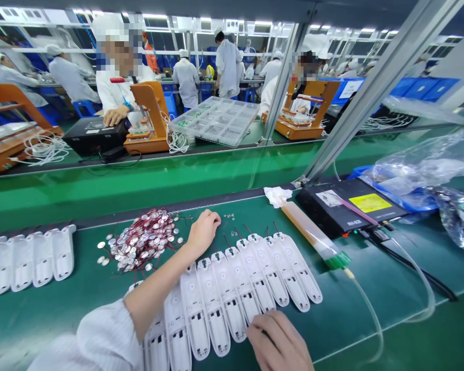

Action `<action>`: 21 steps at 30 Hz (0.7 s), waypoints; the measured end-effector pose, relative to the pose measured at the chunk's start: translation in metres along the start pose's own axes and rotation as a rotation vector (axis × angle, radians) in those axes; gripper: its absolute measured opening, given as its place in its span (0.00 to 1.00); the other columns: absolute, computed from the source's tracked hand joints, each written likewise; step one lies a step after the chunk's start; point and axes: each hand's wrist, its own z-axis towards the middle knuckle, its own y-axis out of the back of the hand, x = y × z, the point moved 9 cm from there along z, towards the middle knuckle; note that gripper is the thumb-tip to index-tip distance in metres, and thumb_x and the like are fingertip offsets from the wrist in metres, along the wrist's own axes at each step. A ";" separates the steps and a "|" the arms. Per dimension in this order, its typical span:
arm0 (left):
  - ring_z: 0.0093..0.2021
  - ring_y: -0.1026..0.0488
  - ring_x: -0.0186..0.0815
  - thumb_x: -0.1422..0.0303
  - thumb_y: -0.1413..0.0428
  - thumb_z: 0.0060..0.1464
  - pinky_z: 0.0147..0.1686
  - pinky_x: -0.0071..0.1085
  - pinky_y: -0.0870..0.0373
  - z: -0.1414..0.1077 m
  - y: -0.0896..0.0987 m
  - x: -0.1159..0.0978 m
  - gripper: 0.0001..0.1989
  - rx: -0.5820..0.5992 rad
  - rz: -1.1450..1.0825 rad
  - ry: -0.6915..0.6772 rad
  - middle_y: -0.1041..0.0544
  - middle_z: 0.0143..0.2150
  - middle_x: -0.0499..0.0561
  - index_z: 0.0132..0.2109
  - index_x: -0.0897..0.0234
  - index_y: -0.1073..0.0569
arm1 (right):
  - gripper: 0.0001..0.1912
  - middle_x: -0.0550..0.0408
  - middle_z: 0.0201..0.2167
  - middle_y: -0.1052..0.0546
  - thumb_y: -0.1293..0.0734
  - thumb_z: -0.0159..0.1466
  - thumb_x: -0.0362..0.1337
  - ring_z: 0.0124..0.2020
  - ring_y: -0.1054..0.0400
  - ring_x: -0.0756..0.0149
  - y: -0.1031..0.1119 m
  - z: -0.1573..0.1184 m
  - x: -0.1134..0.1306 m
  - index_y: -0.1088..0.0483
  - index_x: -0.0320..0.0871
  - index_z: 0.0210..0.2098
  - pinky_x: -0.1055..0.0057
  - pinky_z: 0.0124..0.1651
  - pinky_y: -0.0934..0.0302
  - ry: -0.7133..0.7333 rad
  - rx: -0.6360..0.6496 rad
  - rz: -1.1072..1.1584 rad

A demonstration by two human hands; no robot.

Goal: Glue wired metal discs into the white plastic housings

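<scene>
The left hand (203,230), fingers curled shut, reached beside the disc pile (145,239). The right hand (280,342), fingers curled, pressed a fanned row of white shells (232,288), steadying it.

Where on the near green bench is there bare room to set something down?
Bare mat lies between the left shells and the disc pile, and right of the fanned shells below the syringe. The middle, around both hands, is crowded.

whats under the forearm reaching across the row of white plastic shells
Under the left forearm lie white plastic shells from the fanned row; their parts beneath the arm are covered. The left hand rests by the pile of small silver discs with red wires.
</scene>
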 end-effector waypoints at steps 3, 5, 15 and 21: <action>0.36 0.29 0.36 0.75 0.49 0.54 0.39 0.30 0.34 -0.006 0.015 0.007 0.07 -0.032 -0.062 0.029 0.27 0.33 0.48 0.32 0.62 0.28 | 0.17 0.55 0.22 0.30 0.48 0.66 0.32 0.24 0.35 0.70 -0.007 -0.001 0.008 0.32 0.43 0.27 0.73 0.26 0.39 0.036 0.016 -0.077; 0.35 0.29 0.35 0.74 0.48 0.53 0.38 0.29 0.34 -0.011 0.025 0.010 0.05 -0.053 -0.117 0.041 0.26 0.32 0.48 0.32 0.63 0.28 | 0.20 0.56 0.22 0.31 0.49 0.67 0.36 0.24 0.36 0.71 -0.011 -0.002 0.011 0.31 0.44 0.26 0.72 0.28 0.40 0.062 0.026 -0.088; 0.29 0.30 0.33 0.67 0.45 0.47 0.31 0.28 0.35 -0.048 0.038 -0.002 0.06 0.007 -0.390 0.117 0.24 0.27 0.48 0.27 0.63 0.27 | 0.29 0.60 0.29 0.25 0.56 0.66 0.53 0.31 0.32 0.69 -0.020 -0.019 0.012 0.29 0.47 0.35 0.68 0.39 0.42 0.148 0.060 -0.149; 0.20 0.36 0.29 0.63 0.43 0.40 0.23 0.25 0.38 -0.083 0.008 -0.037 0.08 0.237 -0.569 0.186 0.26 0.22 0.48 0.23 0.65 0.27 | 0.12 0.53 0.32 0.26 0.44 0.66 0.36 0.33 0.33 0.69 -0.003 -0.006 -0.003 0.31 0.42 0.42 0.72 0.36 0.39 0.019 -0.024 -0.018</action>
